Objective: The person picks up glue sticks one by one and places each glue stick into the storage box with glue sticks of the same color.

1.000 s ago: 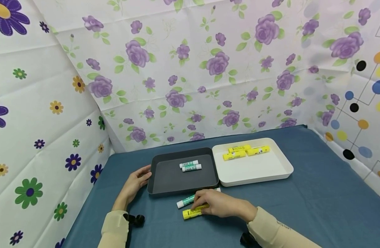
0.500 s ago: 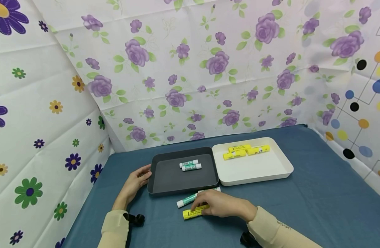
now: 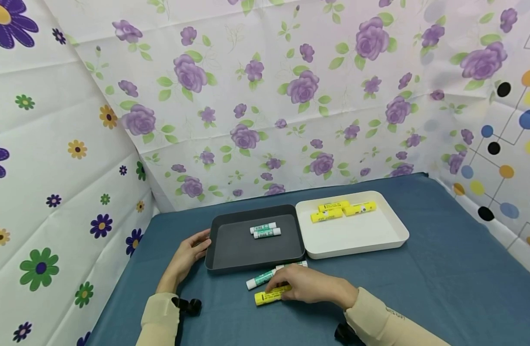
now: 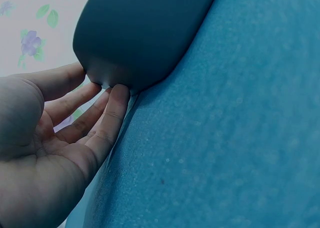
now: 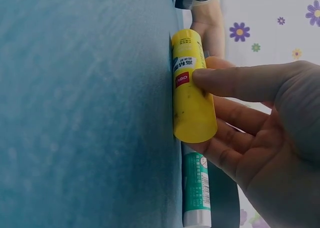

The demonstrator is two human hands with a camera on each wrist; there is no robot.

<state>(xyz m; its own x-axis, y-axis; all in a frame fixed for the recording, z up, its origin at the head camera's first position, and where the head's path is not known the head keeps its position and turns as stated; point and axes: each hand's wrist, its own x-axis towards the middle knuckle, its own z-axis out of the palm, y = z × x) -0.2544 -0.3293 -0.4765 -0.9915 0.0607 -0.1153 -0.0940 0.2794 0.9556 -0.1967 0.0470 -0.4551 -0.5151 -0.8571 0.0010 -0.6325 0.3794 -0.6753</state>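
In the head view my right hand (image 3: 305, 283) pinches a yellow glue stick (image 3: 265, 298) lying on the blue cloth. The right wrist view shows my thumb on top of this glue stick (image 5: 190, 103), fingers along its far side. Just behind it lie a green-and-white glue stick (image 3: 261, 279) and another white-ended one (image 3: 301, 264), partly hidden by my hand. My left hand (image 3: 188, 257) rests its fingertips against the left side of the dark grey tray (image 3: 234, 264). In the left wrist view, fairly straight fingers (image 4: 116, 101) touch the tray's outer wall (image 4: 115, 63).
Two green-and-white glue sticks (image 3: 267, 233) lie inside the grey tray. Beside it on the right stands a white tray (image 3: 360, 240) with three yellow glue sticks (image 3: 327, 216). A flowered curtain (image 3: 247, 110) hangs behind the cloth-covered table (image 3: 442, 278).
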